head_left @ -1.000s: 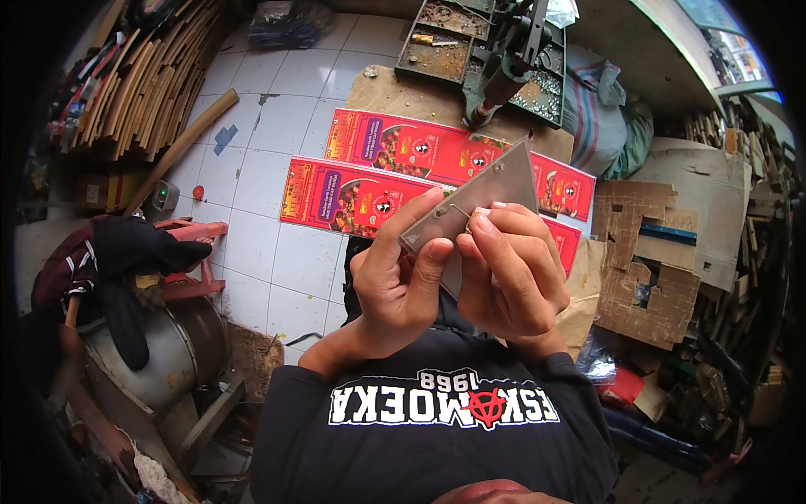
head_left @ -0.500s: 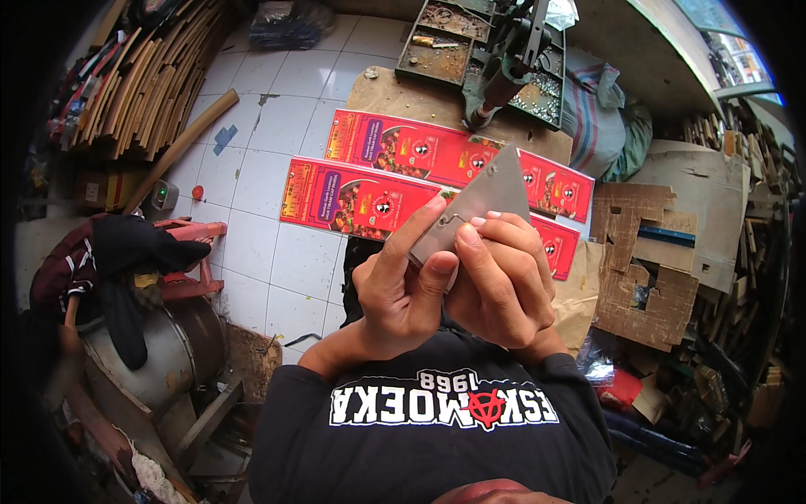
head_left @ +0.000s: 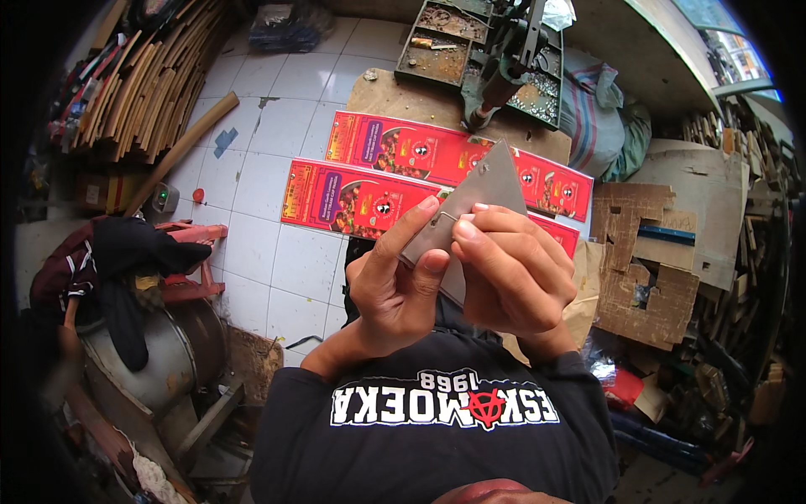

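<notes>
Tilted up in front of my chest is a flat grey panel point(head_left: 491, 189) with small holes near its edge. My left hand point(head_left: 390, 273) grips it at its left edge, thumb and index finger closed on it. A thin bent metal wire point(head_left: 449, 216) sits at one of the holes. My right hand point(head_left: 520, 273) pinches the wire's other end between thumb and fingertips; part of the wire is hidden by them. Beyond the hands, red printed panels with food pictures, a nearer one point(head_left: 315, 197) and a farther one point(head_left: 353, 139), lie on a brown work surface point(head_left: 390, 94).
A dark metal hand press point(head_left: 504, 80) stands at the far side, beside compartment trays point(head_left: 432, 59) of small metal bits. Cut cardboard point(head_left: 625, 286) leans at the right. A red stool point(head_left: 193, 281) with dark clothing point(head_left: 126, 252) and a metal drum point(head_left: 138, 361) are at the left.
The grey panel has shifted slightly left and turned a little. My right hand has moved slightly right, its fingers tilted more over the wire. My left hand has moved slightly left with the panel.
</notes>
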{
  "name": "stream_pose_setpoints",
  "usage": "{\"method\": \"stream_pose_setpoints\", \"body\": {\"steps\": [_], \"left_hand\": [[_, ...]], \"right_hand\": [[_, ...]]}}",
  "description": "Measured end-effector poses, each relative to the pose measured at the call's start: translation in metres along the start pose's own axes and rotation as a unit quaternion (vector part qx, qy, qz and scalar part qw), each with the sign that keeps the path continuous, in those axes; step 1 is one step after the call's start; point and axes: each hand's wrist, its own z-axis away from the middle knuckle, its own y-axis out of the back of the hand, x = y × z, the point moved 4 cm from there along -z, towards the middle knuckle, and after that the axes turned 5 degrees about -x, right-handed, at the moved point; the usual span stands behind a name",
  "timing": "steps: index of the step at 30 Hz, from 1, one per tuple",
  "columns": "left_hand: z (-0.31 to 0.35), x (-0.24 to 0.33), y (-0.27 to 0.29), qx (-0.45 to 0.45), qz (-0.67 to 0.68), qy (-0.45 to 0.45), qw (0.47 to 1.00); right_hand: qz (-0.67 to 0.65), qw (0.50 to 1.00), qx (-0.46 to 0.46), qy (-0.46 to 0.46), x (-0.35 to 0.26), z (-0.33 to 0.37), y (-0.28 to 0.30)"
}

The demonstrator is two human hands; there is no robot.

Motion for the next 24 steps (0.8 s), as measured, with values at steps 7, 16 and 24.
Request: {"method": "stream_pose_setpoints", "body": {"steps": [7, 16, 24], "left_hand": [[0.001, -0.007, -0.002, 0.044, 0.048, 0.024, 0.998], [0.001, 0.003, -0.003, -0.003, 0.029, 0.053, 0.998], [0.005, -0.001, 0.0, -0.021, -0.028, -0.014, 0.999]], "right_hand": [[0.016, 0.998, 0.052, -0.014, -0.003, 0.009, -0.006], [0.072, 0.995, 0.056, 0.037, -0.008, 0.013, -0.01], [0.107, 0.992, 0.027, 0.065, -0.01, 0.012, -0.013]]}}
